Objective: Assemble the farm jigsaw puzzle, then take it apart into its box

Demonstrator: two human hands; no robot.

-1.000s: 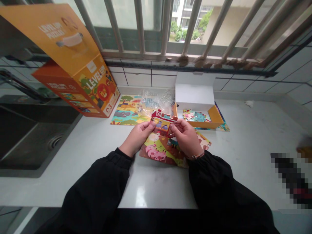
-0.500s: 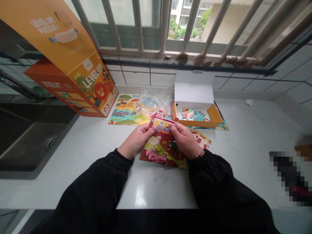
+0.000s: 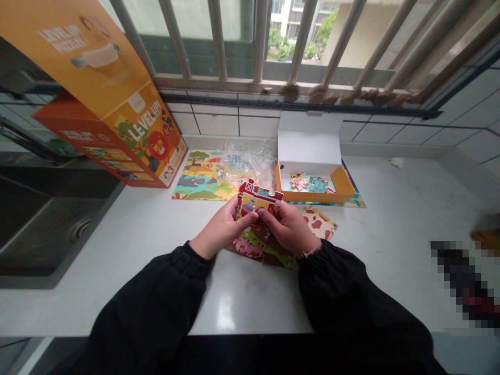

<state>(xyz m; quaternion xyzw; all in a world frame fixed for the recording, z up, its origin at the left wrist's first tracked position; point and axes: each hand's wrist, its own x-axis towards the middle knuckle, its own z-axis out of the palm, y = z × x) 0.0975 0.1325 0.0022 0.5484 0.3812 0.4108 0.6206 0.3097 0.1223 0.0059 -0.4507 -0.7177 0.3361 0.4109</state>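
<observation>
Both the left hand (image 3: 221, 227) and the right hand (image 3: 292, 227) have their grip closed on the red barn part (image 3: 250, 202) of a puzzle. Each thumb presses on the front, and the other fingers go behind. The thumb tips are very close to each other. The barn part is in the middle, above the rest of the farm puzzle (image 3: 249, 247), and it has a yellow window with purple shapes in it. I can't tell if its bottom edge touches the puzzle below. The farm puzzle lies on the white desk (image 3: 390, 229), and a pink pig and a spotty brown-and-white part poke out around the hands.

Behind the hands is a small yellow box (image 3: 320, 198) with its white lid up. Some loose pieces (image 3: 312, 184) are inside it. Left of that box, crinkly clear plastic (image 3: 252, 164) lies on a bright animal picture (image 3: 193, 179). Farther left stands a big orange box (image 3: 154, 138) with a lion on it, near a dark sink (image 3: 62, 260).
</observation>
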